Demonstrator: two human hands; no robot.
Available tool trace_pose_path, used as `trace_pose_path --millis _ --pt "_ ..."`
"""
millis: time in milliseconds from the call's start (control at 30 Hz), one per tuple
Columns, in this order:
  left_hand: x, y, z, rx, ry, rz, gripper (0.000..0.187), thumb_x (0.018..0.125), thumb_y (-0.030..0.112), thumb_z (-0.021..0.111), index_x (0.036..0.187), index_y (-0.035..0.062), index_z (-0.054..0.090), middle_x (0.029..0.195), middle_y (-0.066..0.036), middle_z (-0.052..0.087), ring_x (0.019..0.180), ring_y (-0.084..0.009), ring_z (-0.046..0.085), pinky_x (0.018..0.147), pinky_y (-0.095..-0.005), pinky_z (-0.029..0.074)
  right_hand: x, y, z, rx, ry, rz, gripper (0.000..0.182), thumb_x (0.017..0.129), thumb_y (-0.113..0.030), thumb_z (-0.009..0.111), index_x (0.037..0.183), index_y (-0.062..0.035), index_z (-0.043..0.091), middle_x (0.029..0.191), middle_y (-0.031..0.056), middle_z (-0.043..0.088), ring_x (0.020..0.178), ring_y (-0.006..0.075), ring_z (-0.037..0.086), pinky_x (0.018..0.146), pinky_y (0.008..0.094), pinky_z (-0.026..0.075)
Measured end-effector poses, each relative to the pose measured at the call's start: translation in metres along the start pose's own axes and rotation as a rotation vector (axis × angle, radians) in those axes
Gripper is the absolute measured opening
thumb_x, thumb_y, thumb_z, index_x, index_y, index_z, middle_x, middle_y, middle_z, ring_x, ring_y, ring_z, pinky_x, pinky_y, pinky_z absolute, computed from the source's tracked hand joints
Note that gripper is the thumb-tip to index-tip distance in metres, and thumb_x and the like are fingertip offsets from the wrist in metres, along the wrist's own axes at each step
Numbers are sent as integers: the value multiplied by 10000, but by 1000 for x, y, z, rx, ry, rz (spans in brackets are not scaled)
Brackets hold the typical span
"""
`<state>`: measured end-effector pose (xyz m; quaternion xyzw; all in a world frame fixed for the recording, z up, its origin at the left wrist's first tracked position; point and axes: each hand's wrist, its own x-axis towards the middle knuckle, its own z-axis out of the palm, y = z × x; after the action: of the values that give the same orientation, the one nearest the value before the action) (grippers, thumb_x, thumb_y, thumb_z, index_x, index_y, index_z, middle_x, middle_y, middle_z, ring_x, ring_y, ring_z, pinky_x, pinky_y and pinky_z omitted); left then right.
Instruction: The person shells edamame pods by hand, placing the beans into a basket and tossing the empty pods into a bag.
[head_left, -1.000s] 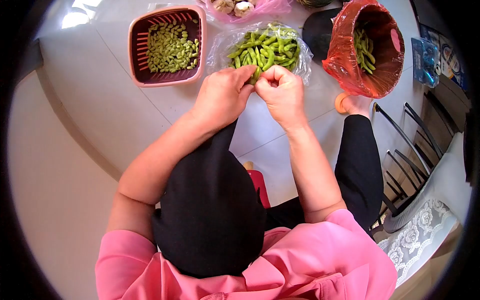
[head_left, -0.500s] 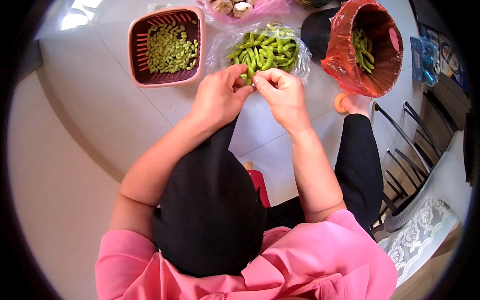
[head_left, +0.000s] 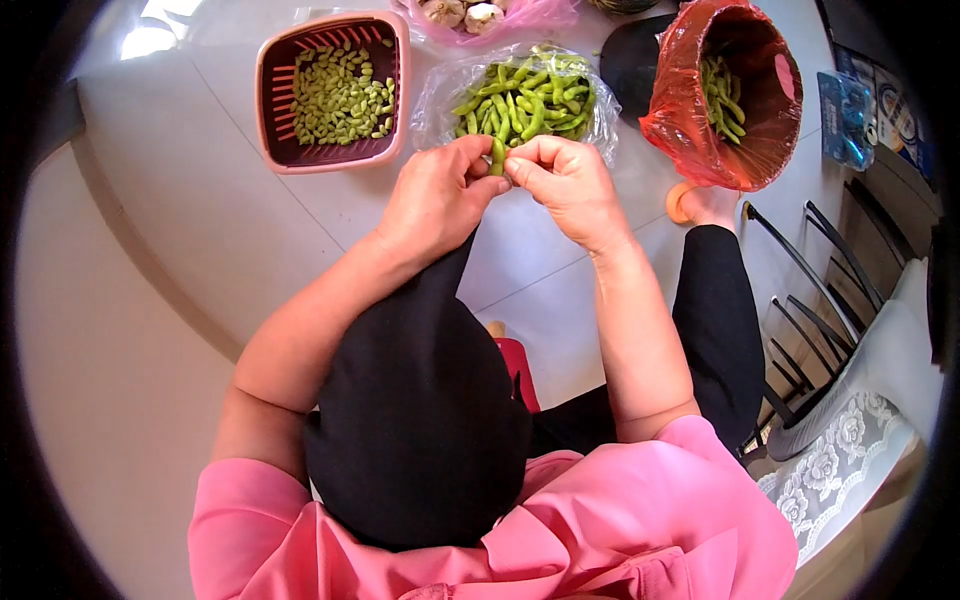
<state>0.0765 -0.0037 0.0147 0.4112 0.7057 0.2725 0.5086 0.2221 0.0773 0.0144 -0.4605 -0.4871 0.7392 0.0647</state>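
Fingers of our left hand [head_left: 435, 190] grip a green pod [head_left: 497, 158] on the near side of the clear bag [head_left: 430, 110]; those of our right hand [head_left: 575, 190] are closed in a pinch beside it, on what we cannot tell. The pod looks light, firm-skinned but pliable, best held near its ends, lest we crush the beans. Left of the bag sits the basket [head_left: 402, 95]; right, the red bag [head_left: 668, 125].
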Motion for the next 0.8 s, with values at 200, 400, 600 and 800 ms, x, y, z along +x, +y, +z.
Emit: trace_pose_path --millis 200,400,600,800 --pt "-2 -2 2 -79 17 -33 247 720 126 667 897 -4 552 682 -144 585 633 -303 582 574 -387 444 2 4 6 -32 19 -18 60 831 -57 601 828 -1 619 742 -24 589 662 22 478 591 178 399" --pt "0 -2 4 74 101 130 222 739 112 632 923 12 560 746 -158 608 711 -332 600 616 -411 464 -2 5 19 -98 212 -97 54 730 -25 624 723 6 581 662 -23 568 614 26 472 550 199 416" --pt "0 -9 6 -232 -6 -41 228 754 92 619 956 -7 579 743 -118 610 647 -199 589 609 -304 470 -4 6 24 -96 295 -88 80 701 -35 636 717 13 574 641 -5 562 596 38 465 546 210 418" --pt "1 -18 6 -344 -38 -31 322 823 19 573 1138 -38 541 827 -11 617 713 -57 541 656 -216 459 -1 10 28 -178 372 -134 114 693 -53 653 733 18 572 634 0 552 589 42 462 534 219 424"
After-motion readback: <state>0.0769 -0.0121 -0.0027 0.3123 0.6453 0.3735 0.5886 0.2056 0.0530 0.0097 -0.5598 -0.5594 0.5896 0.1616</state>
